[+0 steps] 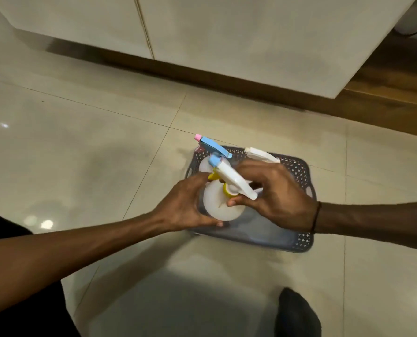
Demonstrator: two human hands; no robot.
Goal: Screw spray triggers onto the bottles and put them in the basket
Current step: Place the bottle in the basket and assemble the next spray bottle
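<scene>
A grey perforated basket sits on the tiled floor. Over its near-left part I hold a white bottle upright, my left hand wrapped around its body. On the bottle sits a white spray trigger with a blue nozzle and a yellow collar; my right hand grips the trigger and collar. Behind it in the basket stands a bottle with a blue trigger and pink nozzle. A white trigger of another bottle pokes out behind my right hand.
White cabinet doors with a dark wooden plinth run along the far side. My dark-clothed knee shows at the bottom right, and dark clothing at the bottom left. Glossy beige tiles surround the basket.
</scene>
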